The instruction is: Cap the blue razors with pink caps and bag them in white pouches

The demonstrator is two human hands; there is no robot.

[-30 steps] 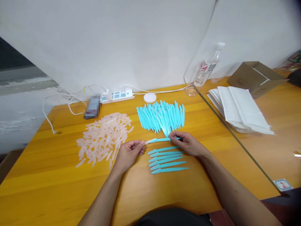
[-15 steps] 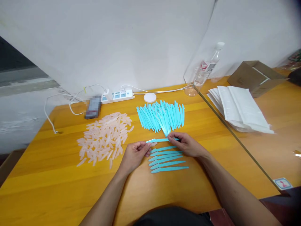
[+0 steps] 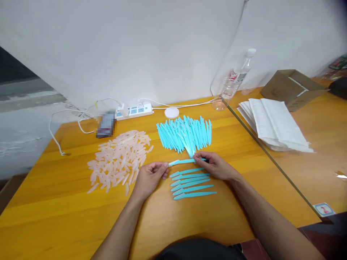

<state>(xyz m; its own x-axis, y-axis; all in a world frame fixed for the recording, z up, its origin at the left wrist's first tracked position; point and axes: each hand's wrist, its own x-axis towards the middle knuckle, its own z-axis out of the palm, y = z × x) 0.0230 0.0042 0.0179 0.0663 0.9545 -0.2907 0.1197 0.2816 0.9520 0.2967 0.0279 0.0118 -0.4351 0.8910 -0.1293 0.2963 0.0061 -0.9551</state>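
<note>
- My left hand (image 3: pixel 151 177) has slid a little left; my right hand (image 3: pixel 217 166) has scarcely shifted.
- The tabletop (image 3: pixel 67 213) carries everything.
- Pale pink pieces (image 3: pixel 119 159) lie scattered left, probably for my left hand's easy reach.
- The blue heap (image 3: pixel 184 133) fans out on the far side, seemingly handy for my right.
- The near row (image 3: pixel 195 195) lies spaced, likely to keep each one separate.
- Between my hands, the blue stick (image 3: pixel 187 161): slim, glossy, pale-tipped. My right pinches its handle, my left its tip, apparently steadying both ends.

From the right hand (image 3: pixel 210 163), bare desk (image 3: pixel 252 162) leaves room to pass at 3 o'clock; heaped turquoise handles (image 3: pixel 185 134) block 11 o'clock, white pouches (image 3: pixel 272 121) 2 o'clock.
</note>
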